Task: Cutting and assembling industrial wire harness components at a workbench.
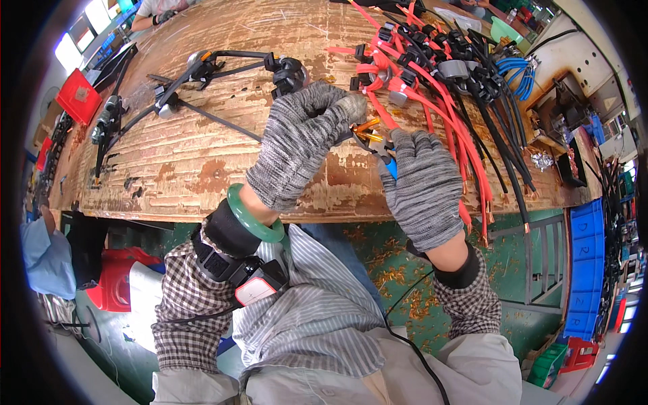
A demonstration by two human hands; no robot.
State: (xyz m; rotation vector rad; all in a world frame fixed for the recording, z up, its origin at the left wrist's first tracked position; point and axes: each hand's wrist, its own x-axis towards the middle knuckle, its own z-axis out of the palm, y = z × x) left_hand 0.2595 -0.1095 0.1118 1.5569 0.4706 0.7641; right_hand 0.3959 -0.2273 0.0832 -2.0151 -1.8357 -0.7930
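Note:
Both my hands wear grey striped knit gloves. My left hand (pixel 297 138) is closed in a pinch above the table's near part, on a piece whose shiny amber strips (pixel 368 129) stick out beside its fingertips. The rest of that piece is hidden by the glove. Wrapped in my right hand (pixel 425 189) are blue-handled pliers (pixel 391 167), only partly visible. Their dark jaws point toward the amber strips; whether they touch, I cannot tell. Just beyond my hands lies a tangle of red cables (pixel 442 101) with black clips and connectors.
Black cable harnesses (pixel 223 57) lie across the worn wooden table (pixel 202 158). A bundle of blue cables (pixel 518 74) rests at the right, near a green bowl (pixel 505 30). Blue bins (pixel 584 270) stand at the table's right end. Amber scraps (pixel 422 297) litter the green floor. Another person's gloved hand (pixel 164 17) shows at the far edge.

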